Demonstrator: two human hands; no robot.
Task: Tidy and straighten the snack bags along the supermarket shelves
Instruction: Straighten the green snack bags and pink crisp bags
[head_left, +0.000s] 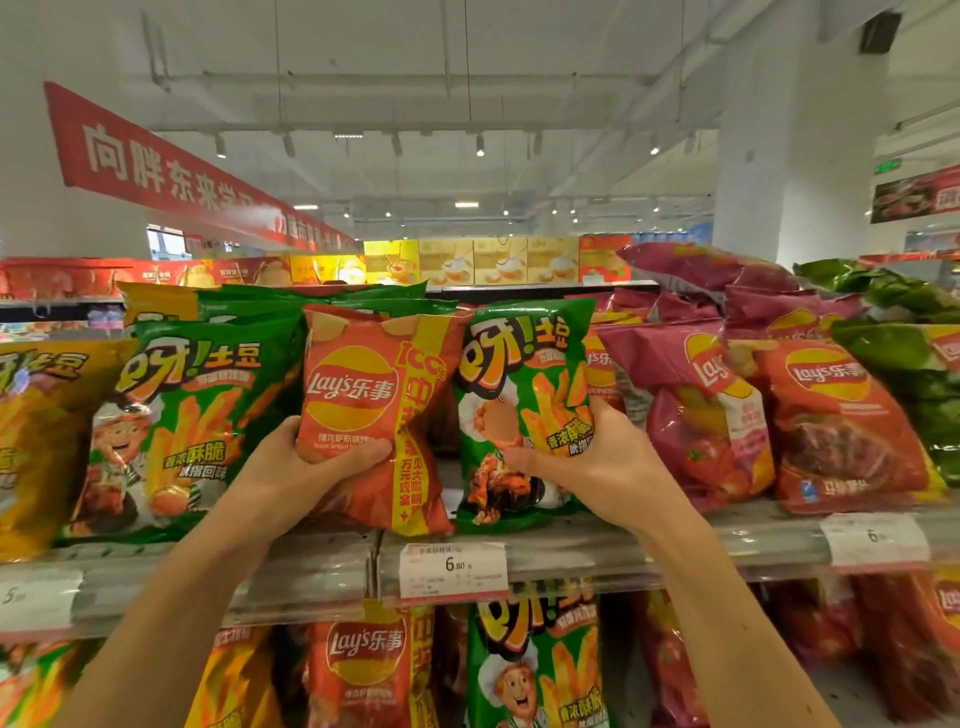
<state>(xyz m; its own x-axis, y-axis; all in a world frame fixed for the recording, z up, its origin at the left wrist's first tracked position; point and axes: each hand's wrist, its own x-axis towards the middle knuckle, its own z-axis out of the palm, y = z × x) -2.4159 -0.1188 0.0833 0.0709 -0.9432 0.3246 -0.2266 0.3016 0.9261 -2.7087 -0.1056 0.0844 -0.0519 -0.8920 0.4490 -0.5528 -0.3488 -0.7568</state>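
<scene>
While both bags are pinched low down and their tops stand free, the likeliest slip is a bag folding or tipping forward off the shelf edge (571, 551): the film looks slick and puffed with air, so a squeeze at the bottom could let it slide out of the fingers or crush the crisps inside. The left hand (317, 462) has its thumb curled across the front of the orange crisp bag (374, 410), fingers behind, gripping it just above the white price tag (453, 570). The right hand (587, 457) grips the green fries bag (519, 410) the same way, thumb on the front, just right of the orange one and also above the tag. A second risk, as I judge it, is misplacing: the green bag stands among crisp packets, with a magenta bag (685, 405) close on its right, while its matching green bags (192, 426) stand left of the orange one, so the two could end up in the wrong rows. Both held bags are glossy and lean a little toward each other at the top, nearly touching, their bottoms at the shelf's front lip
</scene>
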